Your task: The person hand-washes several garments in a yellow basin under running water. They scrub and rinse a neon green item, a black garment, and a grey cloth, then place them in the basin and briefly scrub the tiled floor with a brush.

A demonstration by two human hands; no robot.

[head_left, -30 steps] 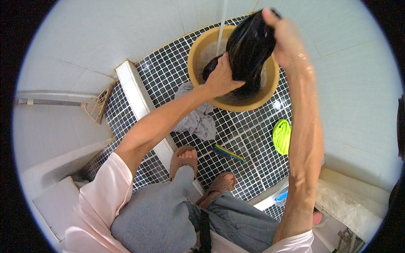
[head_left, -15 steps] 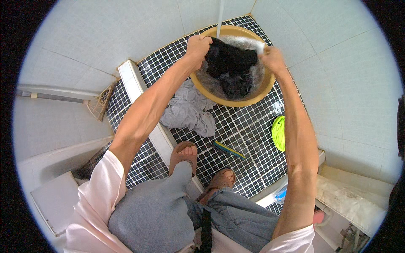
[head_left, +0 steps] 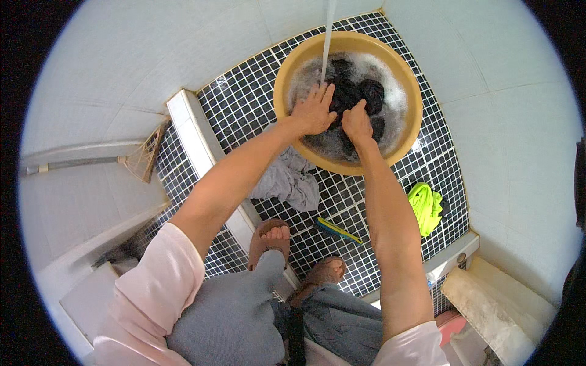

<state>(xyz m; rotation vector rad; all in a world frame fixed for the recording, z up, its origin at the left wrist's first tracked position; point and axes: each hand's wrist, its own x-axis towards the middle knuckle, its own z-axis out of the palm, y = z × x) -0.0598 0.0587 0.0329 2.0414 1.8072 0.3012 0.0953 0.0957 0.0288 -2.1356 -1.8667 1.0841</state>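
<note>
A yellowish-brown basin [head_left: 417, 110] holds foamy water and a wet black garment [head_left: 370, 93]. Above its left part, my left hand [head_left: 314, 111] is open, fingers spread and lying over the cloth at the water's surface. My right hand [head_left: 358, 124] is closed beside it, its fingers curled on the black cloth. From above, a thin stream of water [head_left: 328, 39] falls into the basin next to my left fingertips. Much of the garment is under water and suds, so its kind does not show.
Grey cloth [head_left: 287, 183] lies on the black tiled floor below the basin. A scrub brush [head_left: 339, 230] is near my feet, and a neon yellow cloth [head_left: 425, 209] lies right of my right forearm. A white raised ledge [head_left: 190, 131] runs along the left.
Both hands have come down and closer together, from holding the black garment stretched up to pressing it into the water. My left hand has let go and spread its fingers.
</note>
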